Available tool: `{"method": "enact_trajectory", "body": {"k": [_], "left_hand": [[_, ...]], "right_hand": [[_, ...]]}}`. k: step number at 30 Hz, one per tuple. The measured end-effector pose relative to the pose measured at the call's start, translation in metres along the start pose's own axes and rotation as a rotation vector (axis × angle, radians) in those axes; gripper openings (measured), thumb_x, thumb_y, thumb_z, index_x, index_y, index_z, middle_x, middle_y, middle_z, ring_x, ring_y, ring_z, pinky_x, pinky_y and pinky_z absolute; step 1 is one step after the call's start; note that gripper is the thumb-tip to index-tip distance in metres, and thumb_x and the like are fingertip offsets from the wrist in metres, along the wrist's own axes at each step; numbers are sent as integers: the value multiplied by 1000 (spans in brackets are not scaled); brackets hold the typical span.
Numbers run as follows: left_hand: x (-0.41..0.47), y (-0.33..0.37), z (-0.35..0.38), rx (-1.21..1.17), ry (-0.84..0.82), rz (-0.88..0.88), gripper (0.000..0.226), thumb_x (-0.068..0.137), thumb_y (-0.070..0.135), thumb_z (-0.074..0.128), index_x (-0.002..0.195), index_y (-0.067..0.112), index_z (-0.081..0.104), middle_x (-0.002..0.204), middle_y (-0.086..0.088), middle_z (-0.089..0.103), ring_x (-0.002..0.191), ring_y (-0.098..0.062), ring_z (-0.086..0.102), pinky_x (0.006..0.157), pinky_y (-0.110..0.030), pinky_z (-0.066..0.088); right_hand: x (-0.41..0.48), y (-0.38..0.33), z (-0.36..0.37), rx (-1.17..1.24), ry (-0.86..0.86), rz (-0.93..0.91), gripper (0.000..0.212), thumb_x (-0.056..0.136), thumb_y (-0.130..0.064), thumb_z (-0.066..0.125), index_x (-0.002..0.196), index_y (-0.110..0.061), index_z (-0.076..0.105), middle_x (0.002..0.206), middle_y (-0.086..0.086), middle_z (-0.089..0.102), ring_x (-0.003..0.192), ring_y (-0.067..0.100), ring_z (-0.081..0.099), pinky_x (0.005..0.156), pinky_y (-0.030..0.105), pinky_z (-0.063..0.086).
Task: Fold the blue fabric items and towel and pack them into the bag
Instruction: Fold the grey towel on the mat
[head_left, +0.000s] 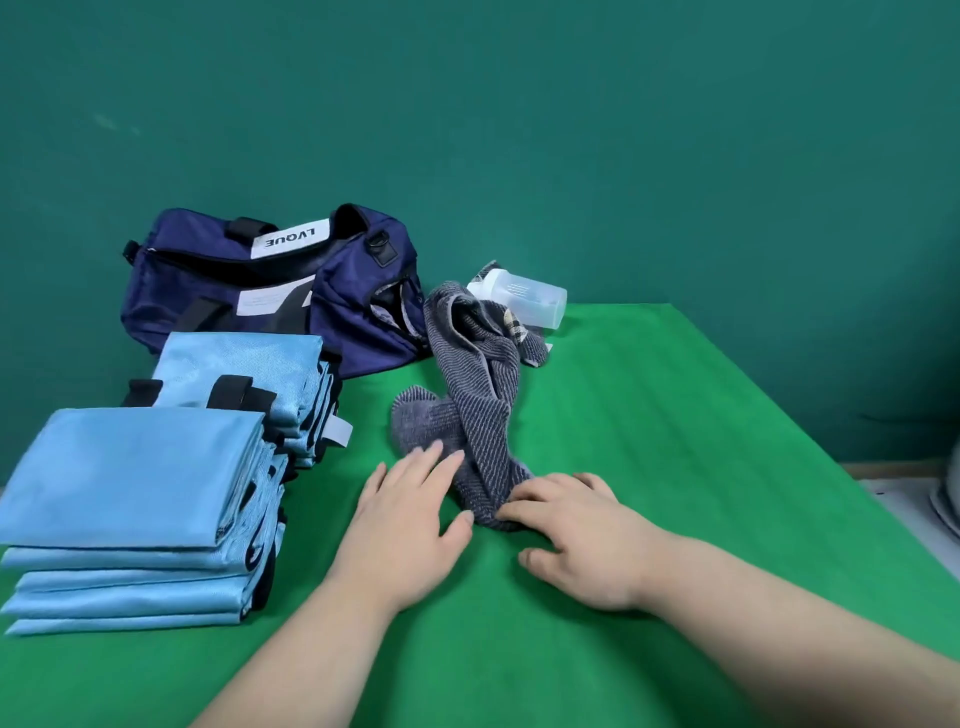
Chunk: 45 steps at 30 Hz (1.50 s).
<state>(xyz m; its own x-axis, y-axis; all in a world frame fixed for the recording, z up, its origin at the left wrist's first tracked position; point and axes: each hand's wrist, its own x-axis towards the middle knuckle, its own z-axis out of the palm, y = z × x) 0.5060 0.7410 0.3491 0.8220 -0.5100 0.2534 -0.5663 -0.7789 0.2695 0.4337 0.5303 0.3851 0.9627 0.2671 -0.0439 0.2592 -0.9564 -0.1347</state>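
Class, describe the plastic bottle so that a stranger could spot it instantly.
Start at the navy bag at the far edge of the green table. Just right of it, behind the crumpled grey towel, lies the bottle. It alone is clear, hard plastic; everything nearby is cloth.

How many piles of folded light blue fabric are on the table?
2. The near pile sits at the front left; the far pile lies just behind it, in front of the navy bag. Bag contents unseen.

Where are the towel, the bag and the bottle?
towel (480, 415), head view, on its striped middle stretch
bag (176, 296), head view, on its dark blue side panel
bottle (527, 301), head view, on its clear body
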Motion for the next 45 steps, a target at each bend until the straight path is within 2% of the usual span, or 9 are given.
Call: {"method": "enact_trajectory", "body": {"k": [4,9,16,23,27,33,38,42,45], "left_hand": [[-19,6,-8,55,3,32,75,81,66,24,143,32,47,142,18,47,135,-6,37,113,-36,24],[-64,21,-16,53,0,50,61,83,62,35,129,32,62,130,20,56,123,-5,44,103,-37,31],[-130,46,-34,53,-77,54,71,81,64,22,141,38,49,142,24,43,134,-3,32,110,-34,19],[-172,60,-32,58,-55,4,57,80,58,41,126,35,65,129,20,58,120,-8,50,97,-41,41],[-194,68,-33,43,-45,3,54,80,57,43,125,36,65,128,20,58,119,-8,51,96,-41,43],[-218,82,-41,32,-52,50,67,80,60,27,140,39,50,143,23,43,135,-4,33,110,-36,22],[-225,80,-41,-4,-10,45,62,82,53,37,140,36,49,151,13,39,142,-11,28,115,-40,22],[-220,74,-39,14,-18,-25,74,83,59,24,152,33,32,163,9,19,151,-10,6,121,-38,6],[-213,71,-38,31,-45,-79,78,84,62,16,155,31,21,165,10,9,152,-9,-2,122,-41,-1]], "right_hand": [[-35,-4,1,-3,-24,18,54,91,-47,49,144,-40,39,145,-17,36,136,10,31,117,47,17],[-84,-16,1,12,-58,56,56,90,-46,49,145,-42,38,145,-16,36,136,12,31,117,50,16],[-144,-38,5,29,-82,82,58,88,-48,46,145,-44,36,145,-16,36,138,13,31,118,53,15],[-182,-51,11,30,-71,119,58,87,-48,45,145,-44,36,143,-19,36,135,11,33,115,51,20],[-202,-58,10,25,-66,133,56,88,-48,45,144,-46,38,140,-20,39,133,10,35,112,48,22],[-224,-64,8,31,-55,155,59,89,-48,49,147,-44,36,140,-16,42,134,11,36,113,45,22],[-231,-61,17,102,82,217,58,89,-39,57,145,-39,40,139,-14,46,134,11,38,113,38,27],[-229,-55,37,148,234,280,40,91,-35,62,131,-36,57,125,-15,56,124,11,47,103,35,32],[-229,-51,56,108,396,260,25,86,-34,64,111,-34,68,103,-15,61,104,17,57,89,37,41]]}}
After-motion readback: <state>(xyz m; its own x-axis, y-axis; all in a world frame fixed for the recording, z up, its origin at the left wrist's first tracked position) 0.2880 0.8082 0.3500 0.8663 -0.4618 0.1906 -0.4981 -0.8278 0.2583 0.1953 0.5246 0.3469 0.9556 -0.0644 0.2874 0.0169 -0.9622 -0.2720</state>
